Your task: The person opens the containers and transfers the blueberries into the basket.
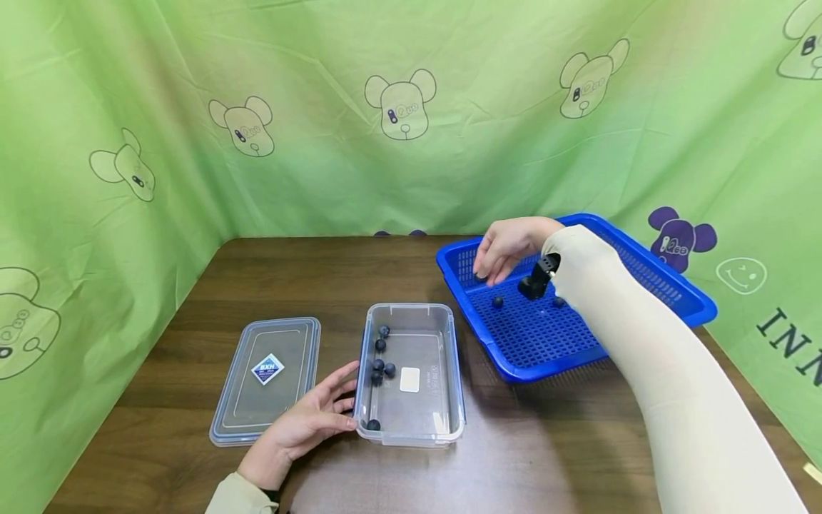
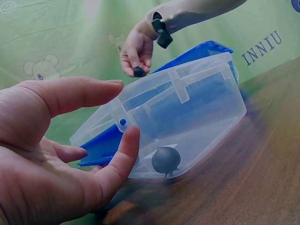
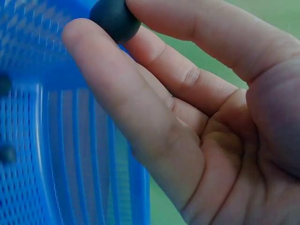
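Between thumb and fingertips, the right hand (image 1: 507,248) pinches a dark blueberry (image 3: 116,19) above the left part of the blue basket (image 1: 472,303). The same pinch shows in the left wrist view, with the berry (image 2: 138,71) at the fingertips. Two more berries (image 1: 497,302) (image 1: 559,302) lie on the basket floor. The left hand (image 1: 311,417) touches the left side of a clear plastic container (image 1: 427,437), its fingers spread and relaxed. Several berries (image 1: 389,370) lie inside, mostly along its left side.
A clear lid (image 1: 239,421) with a blue diamond label lies on the wooden table (image 1: 295,268) left of the container. Behind the table hangs a green curtain (image 1: 321,178) with printed bear heads. The basket stands right of the container, near the curtain.
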The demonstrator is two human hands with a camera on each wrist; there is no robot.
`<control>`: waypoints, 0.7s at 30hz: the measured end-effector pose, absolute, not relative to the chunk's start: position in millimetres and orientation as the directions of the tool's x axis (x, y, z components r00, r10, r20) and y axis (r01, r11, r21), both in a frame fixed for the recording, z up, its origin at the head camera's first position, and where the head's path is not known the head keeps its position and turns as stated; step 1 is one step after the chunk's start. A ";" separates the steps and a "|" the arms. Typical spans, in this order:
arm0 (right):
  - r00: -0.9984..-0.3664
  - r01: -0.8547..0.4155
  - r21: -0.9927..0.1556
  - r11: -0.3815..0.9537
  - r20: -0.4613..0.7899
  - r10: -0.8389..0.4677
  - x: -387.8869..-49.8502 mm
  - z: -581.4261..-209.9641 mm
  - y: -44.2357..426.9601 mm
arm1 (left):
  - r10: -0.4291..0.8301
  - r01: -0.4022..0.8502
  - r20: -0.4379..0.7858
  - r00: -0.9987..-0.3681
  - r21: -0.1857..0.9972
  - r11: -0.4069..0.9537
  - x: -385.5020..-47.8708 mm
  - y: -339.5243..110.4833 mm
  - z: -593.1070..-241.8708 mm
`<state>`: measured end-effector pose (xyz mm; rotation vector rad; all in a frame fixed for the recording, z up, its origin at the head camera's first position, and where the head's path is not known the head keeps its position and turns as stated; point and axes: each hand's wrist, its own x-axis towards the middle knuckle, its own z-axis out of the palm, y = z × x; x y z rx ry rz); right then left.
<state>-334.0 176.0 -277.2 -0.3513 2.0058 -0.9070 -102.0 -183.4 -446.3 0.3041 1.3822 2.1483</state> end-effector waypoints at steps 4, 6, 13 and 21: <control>-0.590 0.156 -0.722 0.674 -0.616 -0.523 -342.8 -279.8 200.9 | 0.565 -0.332 -0.108 -0.818 0.891 -0.309 -101.9 -182.9 -444.6; -0.602 0.185 -0.728 0.660 -0.615 -0.510 -346.7 -283.4 214.2 | 0.563 -0.330 -0.110 -0.819 0.893 -0.306 -101.9 -182.7 -443.9; -0.665 0.265 -0.747 0.610 -0.600 -0.445 -353.4 -304.9 254.0 | 0.560 -0.338 -0.122 -0.819 0.892 -0.300 -101.1 -182.6 -443.4; -0.773 0.349 -0.754 0.557 -0.567 -0.284 -352.6 -326.8 275.9 | 0.564 -0.329 -0.112 -0.818 0.896 -0.299 -102.3 -182.6 -442.7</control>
